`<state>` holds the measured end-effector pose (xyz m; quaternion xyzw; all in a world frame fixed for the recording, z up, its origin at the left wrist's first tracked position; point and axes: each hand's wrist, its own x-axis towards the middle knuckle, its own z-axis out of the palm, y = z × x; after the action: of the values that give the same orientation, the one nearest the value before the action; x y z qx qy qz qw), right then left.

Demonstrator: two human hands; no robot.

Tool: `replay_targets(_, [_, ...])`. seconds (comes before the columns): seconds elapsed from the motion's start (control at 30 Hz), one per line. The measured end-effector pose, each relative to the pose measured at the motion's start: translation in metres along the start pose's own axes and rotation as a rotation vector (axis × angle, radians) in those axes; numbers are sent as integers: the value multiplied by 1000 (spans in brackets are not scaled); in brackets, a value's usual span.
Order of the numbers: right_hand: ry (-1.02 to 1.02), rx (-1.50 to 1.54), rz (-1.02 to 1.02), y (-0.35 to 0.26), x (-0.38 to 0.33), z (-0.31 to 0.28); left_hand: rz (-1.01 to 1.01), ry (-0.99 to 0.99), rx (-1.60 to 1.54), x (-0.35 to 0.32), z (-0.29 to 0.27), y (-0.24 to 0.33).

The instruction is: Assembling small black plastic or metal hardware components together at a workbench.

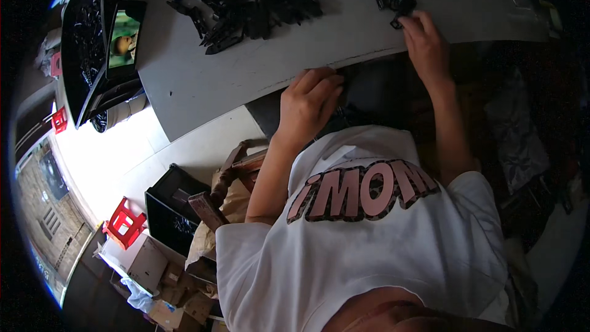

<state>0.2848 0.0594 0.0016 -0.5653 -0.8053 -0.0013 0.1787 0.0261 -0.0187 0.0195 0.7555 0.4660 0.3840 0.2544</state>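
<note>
Head view: a grey worktable (203, 80) carries a heap of black plastic parts (264, 0). The right hand (425, 43) reaches to the heap's near edge, fingertips pinching a small black part (396, 23). The left hand (309, 101) curls at the table's front edge; whether it holds anything cannot be told. A phone (125, 40) leans at the left, above a pale floor (141, 147) with a red stool (125, 222) and cardboard boxes (138, 261).

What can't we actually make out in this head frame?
- Left hand: fingers curl over the table edge; what they hold, if anything, is hidden below it.
- Right hand: fingers touch a small black part; grip and shape too small to tell.
- Black parts pile: cut off by the top edge, pieces too dark to separate.
- Phone screen: image too small to read.
- Under the table: in deep shadow.
</note>
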Motion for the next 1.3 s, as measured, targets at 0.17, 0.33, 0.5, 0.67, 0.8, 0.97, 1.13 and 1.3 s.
replay_targets(0.17, [78,29,-200,-9,7,11,-133,100,70,-2,-11,-16])
replay_targets(0.33, [18,968,94,-63,19,20,-251,407,478,21,-22,-39])
replay_targets(0.5, [119,648,-123,-62,16,33,-399,374,706,38,-20,-45])
replay_targets(0.67, [146,380,-216,-51,18,32,-446,389,689,36,-23,-49])
replay_targets(0.8, [309,179,-335,-32,70,20,-398,419,700,35,-27,-52])
replay_targets(0.97, [17,-54,-364,-22,104,13,-325,426,708,28,-27,-55])
replay_targets(1.13, [139,30,-506,-36,102,7,-279,513,339,16,-29,-48])
replay_targets(1.3, [186,191,-374,-37,65,11,-242,546,-9,9,-28,-43])
